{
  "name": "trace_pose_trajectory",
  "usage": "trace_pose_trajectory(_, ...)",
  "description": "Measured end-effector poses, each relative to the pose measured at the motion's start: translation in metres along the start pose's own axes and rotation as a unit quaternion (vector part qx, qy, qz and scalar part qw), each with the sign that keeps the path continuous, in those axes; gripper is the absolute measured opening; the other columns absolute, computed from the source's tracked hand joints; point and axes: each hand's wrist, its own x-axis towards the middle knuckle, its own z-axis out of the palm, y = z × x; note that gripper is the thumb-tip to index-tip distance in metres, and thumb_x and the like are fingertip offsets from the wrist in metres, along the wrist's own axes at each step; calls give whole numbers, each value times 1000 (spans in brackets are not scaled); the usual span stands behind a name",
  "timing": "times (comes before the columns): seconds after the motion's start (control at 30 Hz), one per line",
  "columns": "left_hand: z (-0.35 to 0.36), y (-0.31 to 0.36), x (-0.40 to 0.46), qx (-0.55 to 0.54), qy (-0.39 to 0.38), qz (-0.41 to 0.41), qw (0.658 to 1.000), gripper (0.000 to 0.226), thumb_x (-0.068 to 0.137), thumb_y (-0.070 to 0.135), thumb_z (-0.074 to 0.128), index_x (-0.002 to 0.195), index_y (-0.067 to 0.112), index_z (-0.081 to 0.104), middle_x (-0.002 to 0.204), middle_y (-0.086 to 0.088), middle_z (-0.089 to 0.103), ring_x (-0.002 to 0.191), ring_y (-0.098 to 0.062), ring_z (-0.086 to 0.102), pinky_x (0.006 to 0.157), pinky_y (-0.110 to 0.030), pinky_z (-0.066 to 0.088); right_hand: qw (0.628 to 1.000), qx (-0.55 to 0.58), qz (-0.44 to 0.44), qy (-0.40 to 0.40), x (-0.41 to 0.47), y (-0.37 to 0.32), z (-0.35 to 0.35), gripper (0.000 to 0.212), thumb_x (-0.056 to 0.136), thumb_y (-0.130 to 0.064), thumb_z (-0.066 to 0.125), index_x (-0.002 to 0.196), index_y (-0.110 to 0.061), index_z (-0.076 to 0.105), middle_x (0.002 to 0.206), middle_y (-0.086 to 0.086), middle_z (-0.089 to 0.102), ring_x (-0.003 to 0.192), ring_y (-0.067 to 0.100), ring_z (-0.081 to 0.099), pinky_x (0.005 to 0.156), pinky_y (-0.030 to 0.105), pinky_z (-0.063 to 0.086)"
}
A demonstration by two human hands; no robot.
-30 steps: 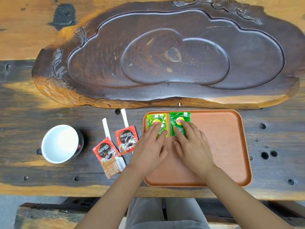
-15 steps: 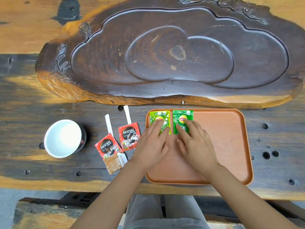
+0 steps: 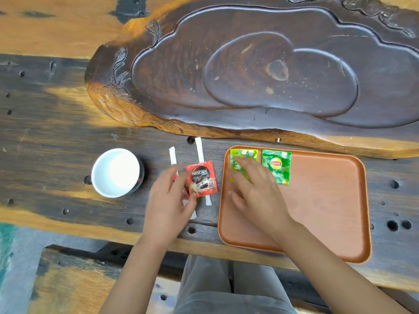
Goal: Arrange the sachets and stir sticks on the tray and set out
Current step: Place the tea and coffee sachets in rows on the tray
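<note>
Left hand (image 3: 169, 200) fingers pinch the red Nescafé sachet (image 3: 201, 179), tray (image 3: 328, 223) just rightward; right hand (image 3: 256, 191) rests flat, fingers spread, on a green sachet (image 3: 242, 158).

Tea room (carved wooden tea tray (image 3: 260, 71))

Person, head-mounted view. Two bare forearms enter from the 6 o'clock edge, uncovered from wrist to frame edge; no sleeve, cuff, watch, ring or bracelet shows on either. Left hand (image 3: 169, 200), toward 8 o'clock of centre: fingers bare, outline softened by motion blur, nails too blurred to judge. Right hand (image 3: 256, 191), just right of centre: fingers (image 3: 243, 164) bare, nails short and unpainted as far as can be seen. Between the forearms at 6 o'clock: grey trousers (image 3: 226, 288), plain fabric, a dark crease dividing the two legs.
</note>
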Motion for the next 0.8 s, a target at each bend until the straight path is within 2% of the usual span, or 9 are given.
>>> trace_pose_trajectory(0.1,-8,-28,-9,49,-55,-26,997,52,73,15,73,121,6,55,130,-16,52,118,-31,50,98,-43,41,997,1,-57,-48,21,-17,11,46,64,-18,80,105,-10,62,127,18,57,124,35,48,101,51,38)
trace_pose_trajectory(0.17,-8,-36,-11,75,-87,-56,992,56,75,20,72,126,7,51,134,-17,49,123,-32,47,101,-47,41,992,-20,-86,-89,34,-22,20,46,65,-19,78,106,-9,59,132,18,53,130,34,41,106,52,31)
trace_pose_trajectory(0.27,-3,-39,-10,95,-97,-90,987,56,76,21,72,125,7,51,136,-20,48,126,-34,43,101,-51,40,983,-52,-108,-138,48,-25,30,47,72,-20,72,115,-10,53,141,17,42,138,30,27,112,50,17)
trace_pose_trajectory(0.33,0,-39,-8,98,-91,-96,986,55,74,21,74,122,6,53,131,-20,51,122,-35,46,98,-52,42,980,-65,-112,-153,52,-26,34,47,75,-18,68,118,-11,51,142,16,40,138,29,26,113,49,13)
trace_pose_trajectory(0.4,0,-39,-6,96,-82,-97,987,53,71,20,76,118,5,55,123,-18,55,114,-34,50,93,-51,46,979,-71,-114,-154,53,-26,35,44,74,-17,68,114,-11,53,137,17,45,132,30,34,112,50,16)
trace_pose_trajectory(0.47,0,-39,-5,74,-64,-103,990,49,68,14,77,112,4,58,112,-18,57,102,-35,54,85,-49,49,982,-57,-113,-143,51,-26,34,42,68,-14,72,106,-7,58,127,20,53,122,34,45,107,51,27)
trace_pose_trajectory(0.6,-4,-37,-1,25,-23,-108,994,31,69,-8,68,99,-1,62,99,-20,55,84,-36,57,70,-45,52,991,4,-90,-102,46,-26,33,40,55,-11,83,90,-1,64,108,22,61,100,39,57,87,47,46)
trace_pose_trajectory(0.7,-6,-31,0,4,15,-118,993,24,74,-15,58,94,-2,63,98,-18,55,79,-33,56,64,-44,52,992,63,-70,-88,45,-28,34,32,62,-8,81,89,1,66,103,20,60,97,37,55,82,41,48)
trace_pose_trajectory(0.8,-10,-24,-2,-21,65,-100,993,24,76,-18,54,91,-2,63,95,-15,55,80,-25,54,68,-37,50,987,142,-43,-65,46,-30,33,20,72,8,69,91,4,69,98,20,61,94,35,56,83,31,42)
